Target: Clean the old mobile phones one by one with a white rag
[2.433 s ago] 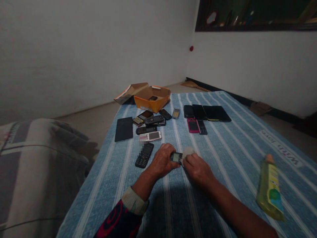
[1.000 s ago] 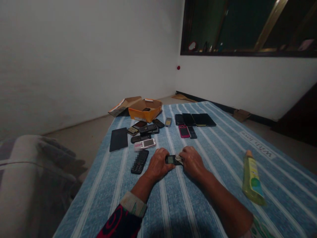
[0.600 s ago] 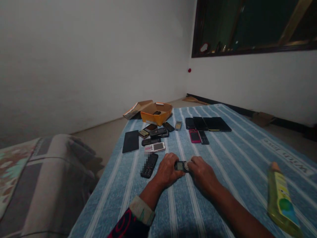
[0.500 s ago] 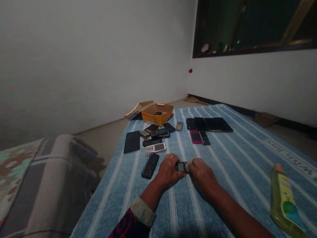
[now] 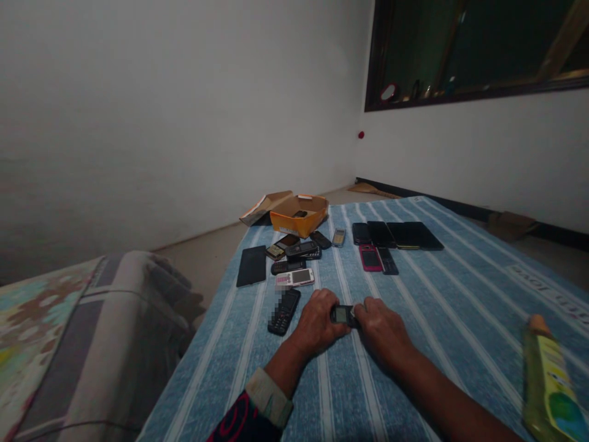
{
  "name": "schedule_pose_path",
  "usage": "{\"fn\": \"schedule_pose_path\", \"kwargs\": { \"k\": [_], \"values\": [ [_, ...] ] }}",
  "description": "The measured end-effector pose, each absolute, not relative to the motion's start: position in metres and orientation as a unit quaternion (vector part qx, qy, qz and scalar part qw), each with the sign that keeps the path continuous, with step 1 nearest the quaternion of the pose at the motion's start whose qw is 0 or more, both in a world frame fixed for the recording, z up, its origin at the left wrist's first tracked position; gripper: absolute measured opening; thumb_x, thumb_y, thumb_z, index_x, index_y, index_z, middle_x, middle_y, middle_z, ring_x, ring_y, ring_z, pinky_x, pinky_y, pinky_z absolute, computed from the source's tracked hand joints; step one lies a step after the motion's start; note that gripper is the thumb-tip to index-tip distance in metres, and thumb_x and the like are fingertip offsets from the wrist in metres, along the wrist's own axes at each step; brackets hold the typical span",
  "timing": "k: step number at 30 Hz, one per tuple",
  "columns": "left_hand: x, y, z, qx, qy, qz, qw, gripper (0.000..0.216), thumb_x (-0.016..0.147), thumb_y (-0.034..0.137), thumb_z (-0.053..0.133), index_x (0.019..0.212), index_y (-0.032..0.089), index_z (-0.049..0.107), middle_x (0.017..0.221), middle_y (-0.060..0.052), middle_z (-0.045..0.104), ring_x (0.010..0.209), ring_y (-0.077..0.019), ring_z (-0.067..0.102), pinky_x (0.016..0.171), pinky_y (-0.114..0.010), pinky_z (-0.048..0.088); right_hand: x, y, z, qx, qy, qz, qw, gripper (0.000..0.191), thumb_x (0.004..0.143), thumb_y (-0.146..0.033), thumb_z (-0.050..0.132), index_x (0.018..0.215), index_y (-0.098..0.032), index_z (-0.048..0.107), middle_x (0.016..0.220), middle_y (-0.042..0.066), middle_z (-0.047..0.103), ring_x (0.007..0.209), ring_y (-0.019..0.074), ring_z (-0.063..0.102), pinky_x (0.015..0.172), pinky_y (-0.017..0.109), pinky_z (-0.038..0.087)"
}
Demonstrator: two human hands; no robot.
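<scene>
A small dark mobile phone (image 5: pixel 341 315) with a greyish screen lies sideways between my two hands, low over the striped cloth. My left hand (image 5: pixel 321 322) grips its left end, fingers behind and thumb in front. Its right end is covered by my right hand (image 5: pixel 381 325), whose fingers are closed on it. Just left of my left hand lies a black keypad phone (image 5: pixel 284 312), partly blurred out. Beyond it are a white and pink phone (image 5: pixel 295 277), a black phone (image 5: pixel 288 267) and a dark tablet-like slab (image 5: pixel 251 266).
An open orange box (image 5: pixel 299 224) with a phone inside stands at the far end of the blue striped cloth (image 5: pixel 221 368). A red phone (image 5: pixel 370 258) and several black devices (image 5: pixel 416 236) lie at the back right. A bottle of yellowish liquid (image 5: pixel 550 387) lies at the right.
The whole view has shifted slightly, so things appear a little further right. Both hands keep hold of the small phone; the right fingers have moved slightly on its right end.
</scene>
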State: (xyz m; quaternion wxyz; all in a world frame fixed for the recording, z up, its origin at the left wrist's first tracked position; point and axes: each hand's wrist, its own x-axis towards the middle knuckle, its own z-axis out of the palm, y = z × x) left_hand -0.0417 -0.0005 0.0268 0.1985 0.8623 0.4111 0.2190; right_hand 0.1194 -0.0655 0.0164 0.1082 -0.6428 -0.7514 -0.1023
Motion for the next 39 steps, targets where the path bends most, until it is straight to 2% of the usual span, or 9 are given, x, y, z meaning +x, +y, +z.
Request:
{"fn": "schedule_pose_path", "kwargs": {
  "k": [7, 13, 18, 24, 30, 39],
  "values": [
    [-0.042, 0.000, 0.024, 0.867, 0.404, 0.221, 0.189, 0.025, 0.067, 0.025, 0.075, 0.078, 0.018, 0.053, 0.084, -0.003, 0.055, 0.085, -0.0215, 0.051, 0.075, -0.032, 0.039, 0.112, -0.073, 0.007, -0.608, -0.773, -0.116, 0.139, 0.017, 0.084, -0.003, 0.058, 0.090, -0.017, 0.065, 0.086, 0.006, 0.061, 0.078, 0.0191, 0.056, 0.062, 0.028, 0.036],
    [-0.042, -0.002, 0.027, 0.863, 0.412, 0.216, 0.196, 0.029, 0.063, 0.025, 0.077, 0.078, 0.018, 0.053, 0.084, -0.002, 0.055, 0.086, -0.0217, 0.051, 0.073, -0.031, 0.039, 0.119, -0.073, 0.016, -0.657, -0.738, -0.105, 0.114, 0.019, 0.086, -0.003, 0.054, 0.089, -0.018, 0.065, 0.085, 0.006, 0.061, 0.079, 0.0202, 0.057, 0.060, 0.027, 0.036],
    [-0.040, -0.002, 0.023, 0.864, 0.410, 0.228, 0.180, 0.021, 0.070, 0.025, 0.072, 0.077, 0.018, 0.053, 0.083, -0.003, 0.054, 0.085, -0.0215, 0.050, 0.076, -0.032, 0.040, 0.109, -0.078, 0.016, -0.620, -0.769, -0.095, 0.123, 0.019, 0.086, -0.002, 0.054, 0.090, -0.018, 0.065, 0.087, 0.006, 0.063, 0.081, 0.0196, 0.058, 0.063, 0.027, 0.038],
    [-0.037, -0.005, 0.023, 0.857, 0.426, 0.230, 0.176, 0.027, 0.065, 0.025, 0.076, 0.076, 0.019, 0.052, 0.083, -0.002, 0.054, 0.083, -0.0210, 0.050, 0.071, -0.031, 0.039, 0.122, -0.073, 0.024, -0.669, -0.732, -0.086, 0.091, 0.019, 0.088, -0.006, 0.052, 0.093, -0.017, 0.066, 0.087, 0.007, 0.062, 0.082, 0.0205, 0.059, 0.060, 0.027, 0.038],
    [-0.038, -0.004, 0.022, 0.860, 0.418, 0.242, 0.167, 0.023, 0.070, 0.027, 0.071, 0.075, 0.019, 0.051, 0.082, -0.002, 0.053, 0.084, -0.0211, 0.050, 0.072, -0.031, 0.039, 0.109, -0.076, 0.021, -0.629, -0.764, -0.089, 0.116, 0.021, 0.088, -0.004, 0.049, 0.091, -0.017, 0.065, 0.089, 0.008, 0.062, 0.084, 0.0206, 0.058, 0.064, 0.027, 0.039],
    [-0.037, -0.003, 0.021, 0.858, 0.429, 0.231, 0.166, 0.024, 0.066, 0.026, 0.073, 0.077, 0.019, 0.052, 0.082, -0.002, 0.055, 0.083, -0.0216, 0.051, 0.072, -0.032, 0.039, 0.121, -0.074, 0.029, -0.668, -0.739, -0.037, 0.078, 0.021, 0.092, -0.009, 0.047, 0.100, -0.019, 0.064, 0.095, 0.008, 0.060, 0.086, 0.0210, 0.058, 0.062, 0.026, 0.037]
  ]
}}
